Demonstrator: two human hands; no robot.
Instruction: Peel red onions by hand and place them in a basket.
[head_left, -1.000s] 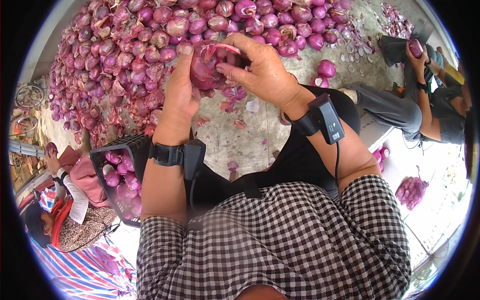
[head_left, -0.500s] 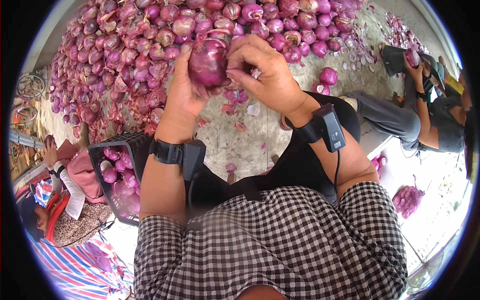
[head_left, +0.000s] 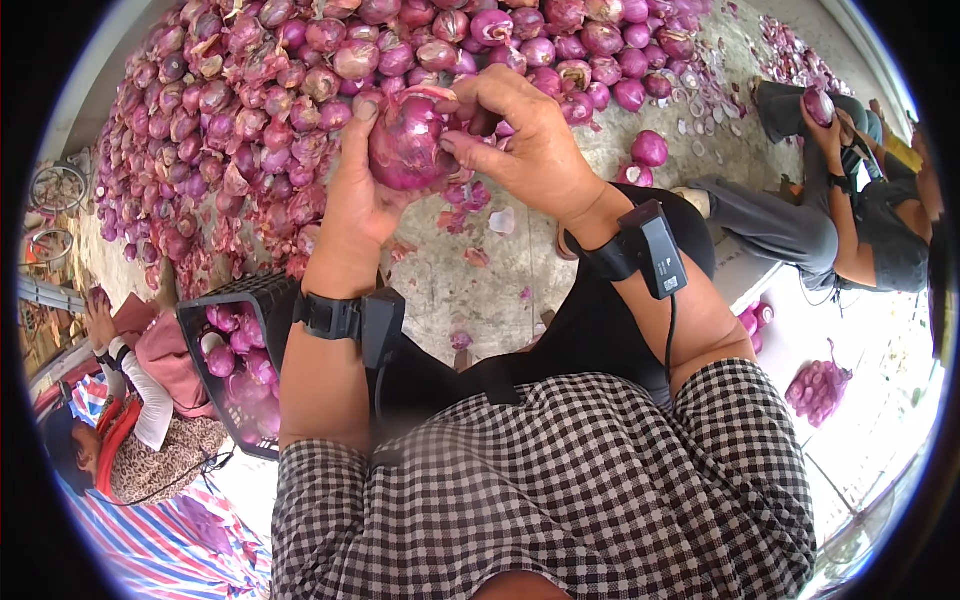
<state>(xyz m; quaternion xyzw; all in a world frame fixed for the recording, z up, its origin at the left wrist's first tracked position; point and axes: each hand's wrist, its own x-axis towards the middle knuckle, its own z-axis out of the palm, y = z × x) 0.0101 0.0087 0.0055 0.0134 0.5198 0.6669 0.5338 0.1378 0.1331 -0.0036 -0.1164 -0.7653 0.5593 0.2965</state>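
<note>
My left hand cups a large red onion from the left and below, its thumb up along the onion's side. From the right, my right hand is bent in a pinch at the onion's outer skin, index finger near the top and thumb against the side. Loose papery skin sticks up at the onion's top. The tips of the other right fingers are partly hidden behind the hand. Both hands hold the onion above the floor, in front of a big heap of red onions.
At my left stands a black plastic crate with peeled onions. Two onions lie on the concrete floor among skin scraps. A filled net bag sits at the right. One co-worker is at the left, another at the right with an onion.
Both hands and the onion have shifted slightly left and down in the picture. The right index finger has moved from the onion's side up toward its top, and the thumb has spread lower.
</note>
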